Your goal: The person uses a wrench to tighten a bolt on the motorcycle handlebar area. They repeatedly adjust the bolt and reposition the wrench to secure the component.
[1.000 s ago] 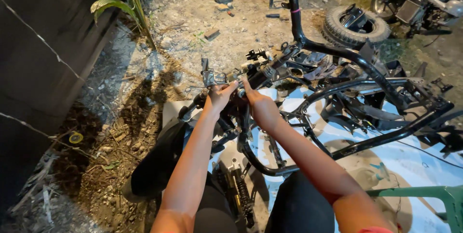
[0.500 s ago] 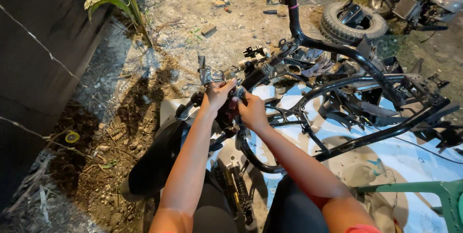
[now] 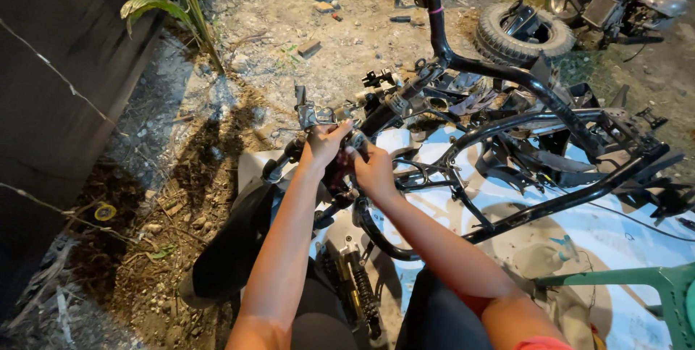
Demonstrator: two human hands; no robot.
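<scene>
Left hand point(image 3: 324, 141) is gripping the bracket point(image 3: 313, 115) at 12 o'clock; right hand point(image 3: 373, 169) is pinching a fitting on the frame point(image 3: 507, 75) (keep both steady).

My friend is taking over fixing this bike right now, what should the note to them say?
Left hand: gripping the metal handlebar assembly.
Right hand: closed on the same assembly, beside the left.
The stripped black motorbike frame lies on a light printed sheet; a loose tyre sits on the gravel beyond.
Done: frame looks bare of bodywork.
Left: the assembly is in both hands, not set down.
</scene>
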